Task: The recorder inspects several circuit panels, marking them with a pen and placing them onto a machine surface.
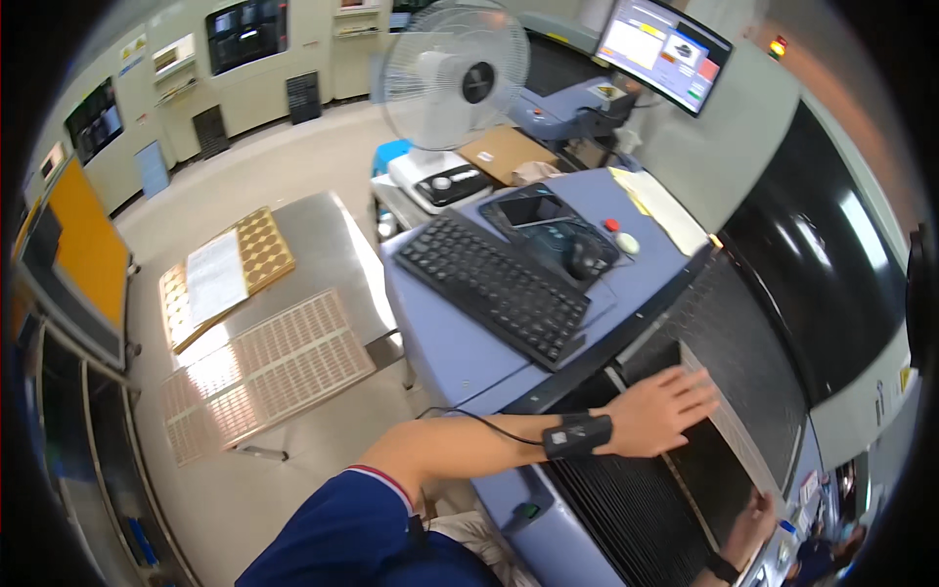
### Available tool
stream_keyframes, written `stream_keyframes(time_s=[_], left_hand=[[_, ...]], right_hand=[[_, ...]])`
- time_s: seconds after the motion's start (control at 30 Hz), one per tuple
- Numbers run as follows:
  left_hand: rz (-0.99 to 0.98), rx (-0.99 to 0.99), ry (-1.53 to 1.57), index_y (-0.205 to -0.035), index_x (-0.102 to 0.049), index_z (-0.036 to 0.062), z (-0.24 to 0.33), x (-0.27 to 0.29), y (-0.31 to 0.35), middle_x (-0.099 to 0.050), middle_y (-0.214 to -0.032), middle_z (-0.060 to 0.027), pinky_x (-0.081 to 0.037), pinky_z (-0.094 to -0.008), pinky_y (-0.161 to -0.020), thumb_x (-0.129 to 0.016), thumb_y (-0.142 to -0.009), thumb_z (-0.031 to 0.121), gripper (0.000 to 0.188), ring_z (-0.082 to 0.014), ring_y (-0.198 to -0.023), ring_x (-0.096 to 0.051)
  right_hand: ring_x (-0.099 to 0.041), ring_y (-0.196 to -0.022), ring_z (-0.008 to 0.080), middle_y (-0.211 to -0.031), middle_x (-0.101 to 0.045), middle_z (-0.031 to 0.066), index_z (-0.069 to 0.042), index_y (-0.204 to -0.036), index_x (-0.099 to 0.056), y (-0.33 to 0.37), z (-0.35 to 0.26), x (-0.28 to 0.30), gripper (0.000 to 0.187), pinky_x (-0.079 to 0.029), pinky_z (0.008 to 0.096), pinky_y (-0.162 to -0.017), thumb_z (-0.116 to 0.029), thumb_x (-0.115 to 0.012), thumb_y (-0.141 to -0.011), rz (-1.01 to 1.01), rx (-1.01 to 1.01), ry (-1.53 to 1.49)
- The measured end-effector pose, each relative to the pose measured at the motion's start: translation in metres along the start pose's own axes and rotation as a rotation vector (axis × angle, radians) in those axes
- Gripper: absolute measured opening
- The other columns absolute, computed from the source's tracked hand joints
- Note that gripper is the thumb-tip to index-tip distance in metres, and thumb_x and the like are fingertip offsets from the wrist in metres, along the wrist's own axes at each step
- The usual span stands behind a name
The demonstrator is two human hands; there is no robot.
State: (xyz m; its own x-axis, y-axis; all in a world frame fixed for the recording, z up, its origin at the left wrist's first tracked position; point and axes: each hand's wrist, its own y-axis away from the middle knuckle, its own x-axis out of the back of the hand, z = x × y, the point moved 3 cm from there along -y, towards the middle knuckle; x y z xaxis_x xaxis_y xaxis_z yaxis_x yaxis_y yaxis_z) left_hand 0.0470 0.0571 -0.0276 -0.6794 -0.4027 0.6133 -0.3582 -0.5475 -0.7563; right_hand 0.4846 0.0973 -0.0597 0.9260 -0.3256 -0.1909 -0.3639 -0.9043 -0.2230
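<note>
A thin, pale, see-through panel [736,423] lies slantwise across the dark opening of the machine, seen as a narrow strip. My left hand [660,411] is over its far end, fingers stretched out and slightly spread; whether they touch it I cannot tell. A black wrist strap [577,435] with a cable sits on my left wrist. At the panel's near end, my right hand [749,528] has its bent fingers closed on the edge, partly hidden. A black band [723,567] is on my right wrist. Black ribbed bellows [626,509] lie below my left forearm.
A keyboard [494,284], mouse [589,259] and red button [611,225] are on the blue machine top. Behind stand a fan [455,83] and a monitor [665,49]. Left, a metal table [323,230] holds gridded panels [269,367]. A dark machine cover [822,196] rises at right.
</note>
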Motion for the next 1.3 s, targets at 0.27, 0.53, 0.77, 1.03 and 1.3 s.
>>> stream_keyframes(time_s=[0.27, 0.53, 0.77, 1.03, 1.3], left_hand=[[-0.371, 0.278, -0.165, -0.139, -0.053, -0.0056, -0.031, -0.008, 0.019, -0.051, -0.146, -0.0241, -0.028, -0.0526, -0.12, -0.059, -0.098, 0.046, 0.066, -0.0397, -0.144, -0.039], [-0.559, 0.314, -0.146, -0.146, -0.042, -0.0081, -0.03, -0.013, 0.021, -0.044, -0.149, -0.0334, -0.027, -0.0577, -0.119, -0.045, -0.105, 0.051, 0.072, -0.0479, -0.144, -0.037], [-0.654, 0.402, -0.203, -0.145, -0.043, -0.0065, -0.01, 0.013, 0.012, -0.057, -0.137, -0.0313, -0.035, -0.0581, -0.115, -0.056, -0.101, 0.047, 0.07, -0.0439, -0.128, -0.056], [-0.659, 0.525, -0.223, -0.147, -0.041, -0.0062, -0.028, 0.023, 0.011, -0.063, -0.129, -0.0305, -0.035, -0.0572, -0.115, -0.057, -0.1, 0.048, 0.073, -0.0458, -0.119, -0.061], [-0.32, 0.535, -0.354, -0.135, -0.054, -0.0051, -0.012, 0.115, 0.029, -0.064, -0.127, -0.0286, -0.044, -0.0512, -0.106, -0.069, -0.093, 0.039, 0.063, -0.0451, -0.12, -0.059]], right_hand=[[-0.074, -0.097, 0.0306, -0.114, -0.072, 0.0212, 0.01, -0.132, -0.052, 0.139, -0.061, -0.111, 0.047, -0.063, 0.0411, -0.08, -0.028, -0.054, -0.106, -0.511, -0.668, 0.056], [-0.058, -0.113, 0.052, -0.128, -0.059, 0.0319, 0.003, -0.135, -0.052, 0.106, -0.014, -0.058, 0.048, -0.047, 0.0563, -0.095, -0.025, -0.064, -0.098, -0.369, 0.53, 1.44], [-0.056, -0.116, 0.0536, -0.125, -0.061, 0.0334, 0.003, -0.125, -0.059, 0.131, -0.049, -0.083, 0.06, -0.05, 0.055, -0.096, -0.043, -0.072, -0.09, -0.502, 0.279, 1.301], [-0.053, -0.124, 0.0583, -0.123, -0.062, 0.0382, 0.006, -0.127, -0.059, 0.133, -0.047, -0.095, 0.072, -0.047, 0.0549, -0.104, -0.056, -0.067, -0.092, -0.511, 0.317, 1.35], [-0.053, -0.123, 0.0586, -0.119, -0.063, 0.0392, 0.009, -0.123, -0.058, 0.131, -0.047, -0.081, 0.072, -0.045, 0.0568, -0.106, -0.055, -0.067, -0.092, -0.506, 0.208, 1.263]])
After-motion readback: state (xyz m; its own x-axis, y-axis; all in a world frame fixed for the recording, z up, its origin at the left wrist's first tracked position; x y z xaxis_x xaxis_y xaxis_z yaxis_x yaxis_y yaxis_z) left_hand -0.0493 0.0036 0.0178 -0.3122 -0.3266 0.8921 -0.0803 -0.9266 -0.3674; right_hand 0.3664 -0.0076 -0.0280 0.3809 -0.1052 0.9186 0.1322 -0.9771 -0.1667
